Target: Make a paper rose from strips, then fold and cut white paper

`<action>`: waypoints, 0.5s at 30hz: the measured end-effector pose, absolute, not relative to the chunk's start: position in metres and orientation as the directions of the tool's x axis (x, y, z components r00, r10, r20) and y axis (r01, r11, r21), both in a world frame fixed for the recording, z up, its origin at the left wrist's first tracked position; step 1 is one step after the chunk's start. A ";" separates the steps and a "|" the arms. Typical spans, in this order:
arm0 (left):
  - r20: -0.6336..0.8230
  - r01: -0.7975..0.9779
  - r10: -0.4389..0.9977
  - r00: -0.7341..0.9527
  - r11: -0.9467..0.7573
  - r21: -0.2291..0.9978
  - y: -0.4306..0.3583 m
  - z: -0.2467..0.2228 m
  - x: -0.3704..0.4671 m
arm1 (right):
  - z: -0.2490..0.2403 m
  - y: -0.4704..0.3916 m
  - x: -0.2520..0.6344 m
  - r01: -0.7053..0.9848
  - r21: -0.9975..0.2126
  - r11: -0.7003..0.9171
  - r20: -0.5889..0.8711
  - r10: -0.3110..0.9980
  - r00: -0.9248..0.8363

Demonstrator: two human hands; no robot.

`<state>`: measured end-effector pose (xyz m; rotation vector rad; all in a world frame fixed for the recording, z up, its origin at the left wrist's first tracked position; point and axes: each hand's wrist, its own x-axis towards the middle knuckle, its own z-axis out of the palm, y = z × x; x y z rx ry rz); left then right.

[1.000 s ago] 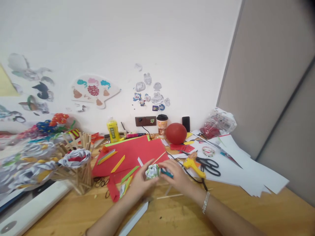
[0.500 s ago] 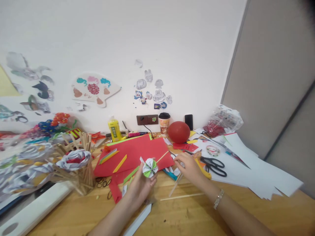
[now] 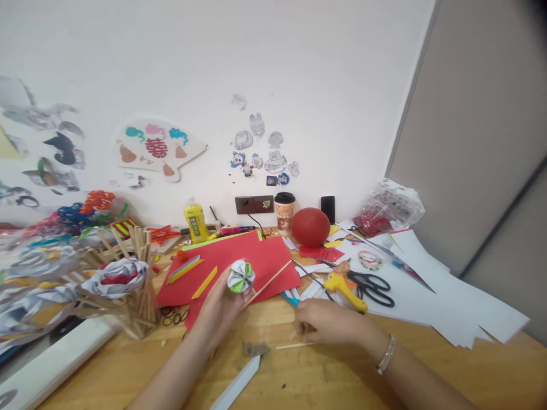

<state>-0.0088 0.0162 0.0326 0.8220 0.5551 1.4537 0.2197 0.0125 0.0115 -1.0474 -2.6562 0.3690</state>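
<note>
White wall, upper frame: backdrop, bearing cut-outs at centre, presumably for display.

Wooden tabletop, lower frame: work supplies. Items:

Flower, folded paper, white and green, centre of frame. Clamped in the fingers of the left hand, gripped low, probably to spare the folds and leave the face visible.

Stick, thin, slanting from the left hand toward upper right, over red sheets; apparently pinched below the flower, its far end free.

Right hand, right of centre, low over the tabletop, fingers curled together; whether it grips anything, cannot tell.

Glue gun and scissors, right of centre, lying beside the right hand, likely for easy reach.

Bundle, wooden sticks, left of frame, standing on end, presumably to stay gathered.

Cup and bottle, against the wall, seemingly out of the way.
</note>
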 end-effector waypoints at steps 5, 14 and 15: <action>0.158 -0.413 0.968 -0.197 -0.228 0.882 0.044 0.021 -0.042 | 0.010 0.017 0.209 0.622 -0.294 0.726 0.236 0.685 -0.689; 0.056 -0.420 0.961 -0.272 -0.171 0.891 0.065 -0.015 -0.056 | -0.004 0.016 0.181 0.640 -0.263 0.722 0.350 0.690 -0.634; 0.057 -0.415 0.960 -0.273 -0.171 0.894 0.066 -0.018 -0.055 | -0.006 0.015 0.178 0.639 -0.258 0.724 0.360 0.686 -0.632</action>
